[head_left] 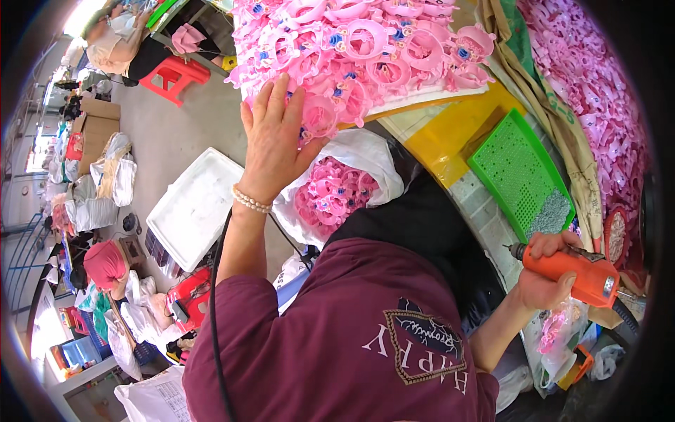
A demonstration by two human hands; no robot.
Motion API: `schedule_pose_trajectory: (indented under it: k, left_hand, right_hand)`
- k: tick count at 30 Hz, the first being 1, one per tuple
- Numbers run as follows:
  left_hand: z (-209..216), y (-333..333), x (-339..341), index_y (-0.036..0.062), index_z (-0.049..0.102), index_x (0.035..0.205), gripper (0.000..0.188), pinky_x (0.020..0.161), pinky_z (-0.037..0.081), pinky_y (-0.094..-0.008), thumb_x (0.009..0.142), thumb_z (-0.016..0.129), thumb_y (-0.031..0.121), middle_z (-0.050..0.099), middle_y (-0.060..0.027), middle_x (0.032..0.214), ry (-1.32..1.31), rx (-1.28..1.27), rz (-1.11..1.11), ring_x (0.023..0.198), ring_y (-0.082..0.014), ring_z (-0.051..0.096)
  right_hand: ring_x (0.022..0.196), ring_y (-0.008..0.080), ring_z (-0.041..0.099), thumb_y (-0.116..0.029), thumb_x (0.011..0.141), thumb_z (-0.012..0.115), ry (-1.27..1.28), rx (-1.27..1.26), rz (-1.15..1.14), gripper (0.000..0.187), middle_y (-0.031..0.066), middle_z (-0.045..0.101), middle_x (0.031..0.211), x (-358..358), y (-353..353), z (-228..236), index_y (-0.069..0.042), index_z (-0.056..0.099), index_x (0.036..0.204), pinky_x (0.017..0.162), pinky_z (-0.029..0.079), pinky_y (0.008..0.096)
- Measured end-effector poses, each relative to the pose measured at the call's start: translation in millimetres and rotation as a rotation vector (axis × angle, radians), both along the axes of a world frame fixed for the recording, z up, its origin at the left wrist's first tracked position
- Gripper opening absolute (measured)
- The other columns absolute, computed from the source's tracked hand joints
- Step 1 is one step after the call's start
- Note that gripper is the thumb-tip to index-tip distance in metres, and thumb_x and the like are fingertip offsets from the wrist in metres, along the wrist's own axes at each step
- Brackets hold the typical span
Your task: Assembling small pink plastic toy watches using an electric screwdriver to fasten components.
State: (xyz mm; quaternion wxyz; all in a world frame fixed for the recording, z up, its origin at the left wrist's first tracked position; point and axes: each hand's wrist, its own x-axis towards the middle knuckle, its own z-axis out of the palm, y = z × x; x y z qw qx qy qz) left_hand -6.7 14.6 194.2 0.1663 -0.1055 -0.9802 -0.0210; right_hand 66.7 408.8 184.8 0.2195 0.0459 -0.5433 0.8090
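My left hand (275,144), with a pearl bracelet at the wrist, lies at the near edge of a heap of pink plastic parts (365,39). Its fingers are stretched out over the nearest pieces, and the thumb points off to the right. Many parts are ring-shaped, some with small blue bits on them. Off to the right, my right hand (541,285) is wrapped round an orange electric screwdriver (573,276), whose tip points left. Just beyond it lies a green perforated tray (517,169) with a pile of small grey pieces (550,213) in its near corner.
Below the heap, a white bag (376,158) holds more pink parts. A large pink mass (583,91) fills the far right beside a woven sack (520,63). On the floor at left are a white tray (193,207) and a red stool (172,79). Other people sit farther left.
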Motion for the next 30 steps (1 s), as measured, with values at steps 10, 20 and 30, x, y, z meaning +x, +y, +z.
schedule_pose_trajectory:
  k: [10, 20, 30]
  left_hand:
    - [1, 3, 1, 0.008, 0.039, 0.129, 0.074, 0.1, 0.018, -0.0601, 0.068, 0.071, 0.034, 0.025, -0.0174, 0.142, -0.043, 0.053, 0.038, 0.127, -0.0354, 0.03]
    - [6, 4, 4, 0.0117, 0.059, 0.103, 0.043, 0.098, 0.019, -0.0617, 0.063, 0.074, 0.017, 0.036, -0.0132, 0.136, 0.029, 0.065, -0.11, 0.122, -0.0333, 0.037]
    - [4, -4, 4, 0.0119, 0.068, 0.078, 0.015, 0.099, 0.024, -0.0507, 0.064, 0.073, 0.01, 0.057, -0.0062, 0.117, 0.048, 0.263, -0.202, 0.118, -0.0304, 0.043]
  right_hand:
    - [0.062, 0.0167, 0.046, -0.05, 0.073, 0.063, 0.005, -0.027, 0.008, 0.067, 0.0071, 0.049, 0.073, 0, -1, -1, 0.001, 0.042, 0.113, 0.061, 0.035, 0.0313]
    - [0.061, 0.0164, 0.045, -0.05, 0.073, 0.063, -0.012, -0.001, 0.008, 0.068, 0.0071, 0.048, 0.072, 1, 0, -2, 0.001, 0.042, 0.112, 0.061, 0.034, 0.0309]
    - [0.061, 0.0164, 0.045, -0.051, 0.074, 0.061, -0.014, -0.006, 0.007, 0.068, 0.0065, 0.046, 0.072, 0, -3, -2, 0.002, 0.042, 0.112, 0.062, 0.034, 0.0312]
